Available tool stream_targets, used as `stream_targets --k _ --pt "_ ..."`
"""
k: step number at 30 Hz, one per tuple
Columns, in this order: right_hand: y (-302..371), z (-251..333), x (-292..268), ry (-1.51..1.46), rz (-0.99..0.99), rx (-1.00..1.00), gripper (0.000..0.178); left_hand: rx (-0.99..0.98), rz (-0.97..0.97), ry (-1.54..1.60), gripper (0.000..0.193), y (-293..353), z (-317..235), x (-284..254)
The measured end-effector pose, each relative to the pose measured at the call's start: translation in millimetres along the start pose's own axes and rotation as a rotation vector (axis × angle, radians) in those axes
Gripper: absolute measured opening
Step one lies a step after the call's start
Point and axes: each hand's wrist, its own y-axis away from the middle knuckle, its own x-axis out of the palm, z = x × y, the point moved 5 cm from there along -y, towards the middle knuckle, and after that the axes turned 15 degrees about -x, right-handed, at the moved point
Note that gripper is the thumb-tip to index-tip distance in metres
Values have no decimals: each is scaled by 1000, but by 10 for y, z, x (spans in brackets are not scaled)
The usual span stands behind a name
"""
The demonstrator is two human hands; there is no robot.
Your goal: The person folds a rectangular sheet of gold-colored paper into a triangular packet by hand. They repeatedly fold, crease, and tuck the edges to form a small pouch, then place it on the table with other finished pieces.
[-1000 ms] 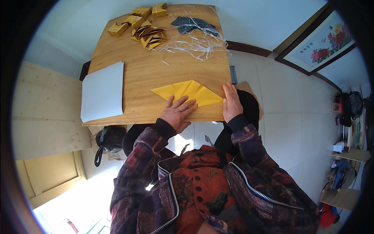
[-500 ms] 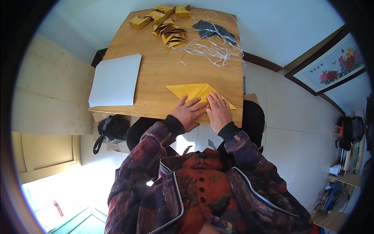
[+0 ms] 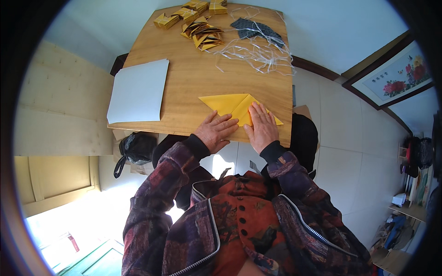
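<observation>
A sheet of folded yellow paper (image 3: 235,105) lies flat near the front edge of the wooden table (image 3: 189,87), with pointed ends to the left and right and a crease down its middle. My left hand (image 3: 215,132) rests with fingers spread on the lower left part of the paper. Flat on its right half lies my right hand (image 3: 262,125), fingers stretched out. Both hands touch the paper, which is partly covered by them.
White sheets (image 3: 138,92) lie at the table's left. Toward the back are loose folded golden papers (image 3: 202,34), tied golden bundles (image 3: 165,21), tangled clear strings (image 3: 255,56) and a dark grey cloth-like piece (image 3: 253,30). A black plastic bag (image 3: 138,147) sits below the table's left corner.
My hands have moved apart: the left has slid a little left and down, the right slightly right. More of the paper's middle shows. The whole view has shifted slightly.
</observation>
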Motion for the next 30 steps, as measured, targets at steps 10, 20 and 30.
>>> stream_targets --k 10,20,30 --pt "-38 -2 -8 4 -47 72 60 -7 -1 16 62 7 19 37" --pt "93 -199 -53 -120 -184 -43 54 -88 51 69 49 -47 20 7" --pt "107 -172 -77 -146 -251 -83 49 -629 -74 361 24 -667 408 -306"
